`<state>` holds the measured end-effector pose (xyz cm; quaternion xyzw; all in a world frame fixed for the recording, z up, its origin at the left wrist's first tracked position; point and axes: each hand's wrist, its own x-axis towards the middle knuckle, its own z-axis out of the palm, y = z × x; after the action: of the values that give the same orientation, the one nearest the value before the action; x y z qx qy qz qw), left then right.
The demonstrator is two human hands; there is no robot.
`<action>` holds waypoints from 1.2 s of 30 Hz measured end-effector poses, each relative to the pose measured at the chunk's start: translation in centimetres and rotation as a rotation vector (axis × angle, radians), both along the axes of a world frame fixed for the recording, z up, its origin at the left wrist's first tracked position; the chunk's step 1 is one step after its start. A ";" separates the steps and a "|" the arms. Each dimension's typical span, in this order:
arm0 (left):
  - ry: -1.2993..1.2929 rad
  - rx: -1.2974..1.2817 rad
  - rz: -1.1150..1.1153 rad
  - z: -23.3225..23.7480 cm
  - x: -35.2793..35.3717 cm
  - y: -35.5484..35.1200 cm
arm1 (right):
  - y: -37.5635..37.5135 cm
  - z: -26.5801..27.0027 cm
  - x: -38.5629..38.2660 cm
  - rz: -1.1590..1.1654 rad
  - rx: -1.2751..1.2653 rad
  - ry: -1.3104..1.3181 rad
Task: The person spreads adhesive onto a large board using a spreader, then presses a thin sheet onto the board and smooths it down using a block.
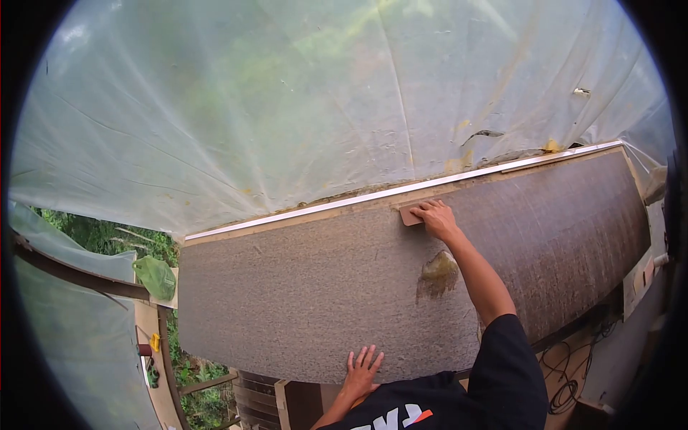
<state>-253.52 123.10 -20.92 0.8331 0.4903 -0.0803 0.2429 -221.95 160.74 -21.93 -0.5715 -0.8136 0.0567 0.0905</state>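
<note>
A long, slightly curved panel [322, 287] covered in speckled grey-brown material lies in front of me. Near its far edge my right hand [437, 217] is closed on a flat brown rectangular spreader [410, 213], which rests on the surface. Below that hand, a glossy yellowish puddle [439, 266] with a dark smeared edge sits on the panel. To the right the surface is darker brown, with streaks across it. My left hand [364, 369] lies with fingers spread on the panel's near edge and holds nothing.
A white strip [401, 188] runs along the far edge, with clear plastic sheeting [287, 107] rising behind it. At left are a green plastic bag [154, 278] and a yellow item [155, 342] on a wooden ledge. Black cable [566, 383] coils at lower right.
</note>
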 end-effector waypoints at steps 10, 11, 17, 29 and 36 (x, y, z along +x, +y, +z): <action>-0.004 0.023 0.017 -1.1 -0.1 -0.4 | 1.0 2.0 1.5 -0.055 -0.192 -0.036; -0.004 0.031 0.029 -1.4 0.0 -0.6 | 0.4 2.2 2.0 -0.057 -0.206 -0.041; -0.018 0.148 -0.020 -1.8 0.4 -1.0 | -6.9 3.5 5.3 -0.009 -0.376 -0.096; -0.064 0.250 0.006 -2.1 0.4 -1.1 | -35.3 6.8 7.1 -0.078 -0.536 -0.114; -0.088 0.302 0.021 -2.8 0.3 -1.2 | -43.7 7.6 6.3 -0.069 -0.541 -0.062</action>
<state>-253.20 121.89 -23.76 0.8576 0.4945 0.0337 0.1370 -215.65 117.08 -14.32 -0.6037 -0.7513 0.2514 -0.0884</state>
